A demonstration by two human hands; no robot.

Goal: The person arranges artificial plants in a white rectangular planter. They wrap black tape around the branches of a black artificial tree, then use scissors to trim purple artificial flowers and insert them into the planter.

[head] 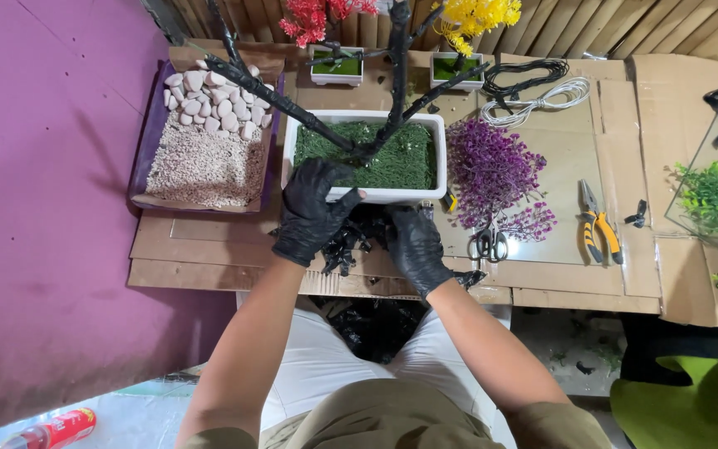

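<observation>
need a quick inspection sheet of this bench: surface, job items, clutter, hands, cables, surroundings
Surface: cardboard sheets cover the bench.
Job items: white planter with green moss and a black branched trunk; black pieces beside it.
Clutter: tray of pebbles, purple sprigs, scissors, pliers.
Hands: left hand on the planter's front rim; right hand over the black pieces, both black-gloved.
Cables: coiled black and white wire.
Surroundings: purple wall, bamboo fence.

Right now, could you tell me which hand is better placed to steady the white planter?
Left, probably: the left hand already touches the white planter at its front rim, while the right hand rests lower among black pieces.
</observation>
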